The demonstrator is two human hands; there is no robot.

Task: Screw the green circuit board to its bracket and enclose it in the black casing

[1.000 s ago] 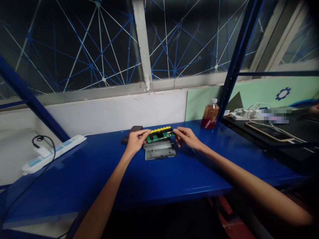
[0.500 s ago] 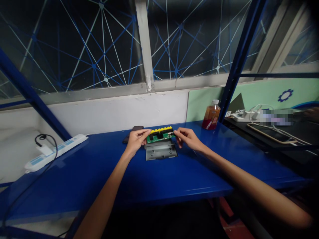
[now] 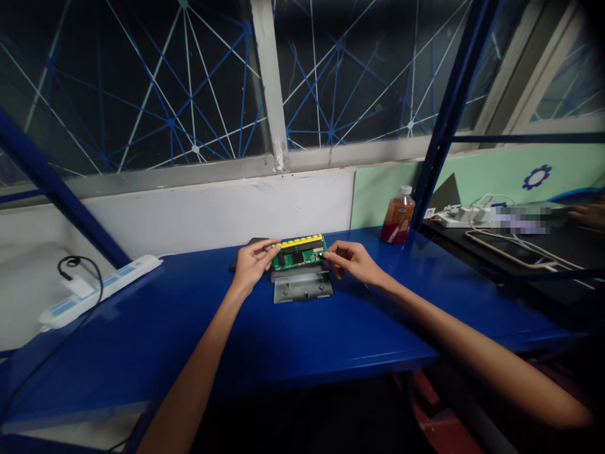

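A green circuit board (image 3: 307,256) with a yellow strip along its far edge is held level between my two hands. My left hand (image 3: 249,268) grips its left end, thumb and fingers at the corner. At the right end, my right hand (image 3: 354,261) pinches the edge between thumb and forefinger, the other fingers curled below. Just under and in front of the board, a grey plastic casing (image 3: 304,290) lies with its inner side up on the blue table (image 3: 227,353). The board covers the casing's far part.
A dark flat object (image 3: 233,265) lies behind my left hand. On the left is a white power strip (image 3: 108,287) with a plugged-in black cable. A drink bottle (image 3: 398,217) stands at the back right. Beyond it, a phone (image 3: 510,248) and white cables lie on a black surface.
The board has tipped so that more of its green face, with a black finned part, shows. My left fingers have shifted along its left end. The whole view has moved slightly.
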